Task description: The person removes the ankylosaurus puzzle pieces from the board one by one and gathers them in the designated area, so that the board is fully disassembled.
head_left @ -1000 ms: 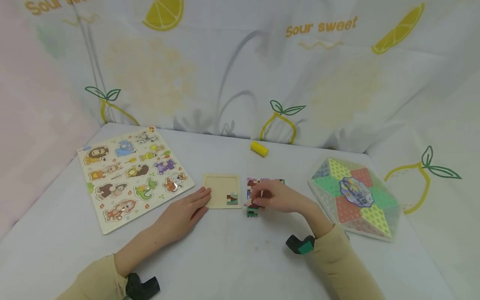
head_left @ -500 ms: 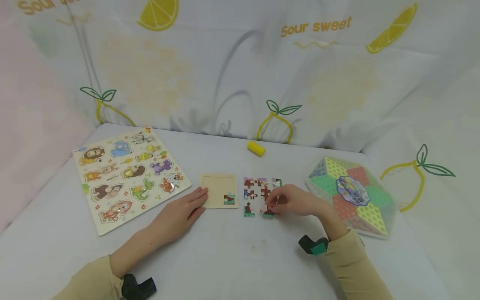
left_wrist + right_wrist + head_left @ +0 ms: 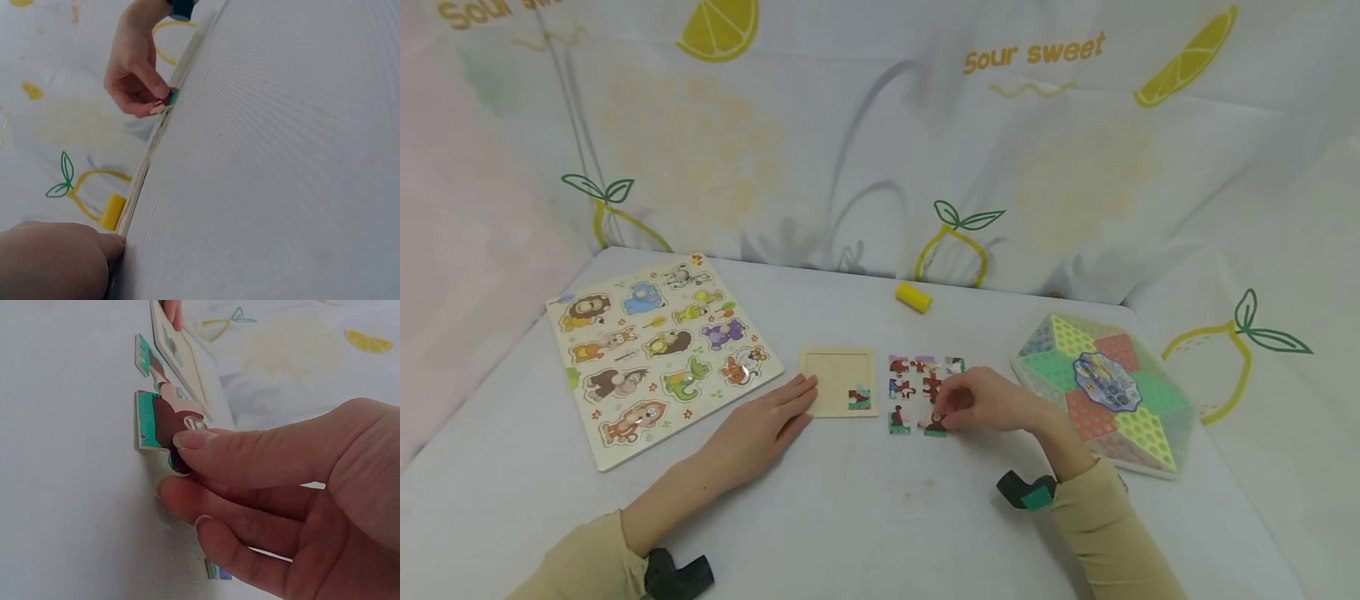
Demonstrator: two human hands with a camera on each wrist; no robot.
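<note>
My left hand (image 3: 767,425) rests with its fingers extended on the left rim of a square wooden puzzle tray (image 3: 829,377). A single jigsaw piece (image 3: 859,398) lies in the tray's lower right corner. To the right of the tray, several loose jigsaw pieces (image 3: 900,388) in brown, green and purple lie in rows. My right hand (image 3: 983,403) pinches a brown and green puzzle piece (image 3: 161,422) between thumb and fingers, at the near side of these rows. In the right wrist view the piece's square corner sticks out past the thumb; its far part is hidden by the fingers.
A large animal peg puzzle board (image 3: 662,350) lies at the left. A clear hexagonal box (image 3: 1101,392) of coloured parts sits at the right, close to the right forearm. Behind the pieces lies a yellow cylinder (image 3: 913,297). A printed cloth (image 3: 820,150) hangs at the back.
My right hand has shifted right across the loose pieces, uncovering the left column, and now holds the brown and green piece. My left hand stays on the tray's rim.
</note>
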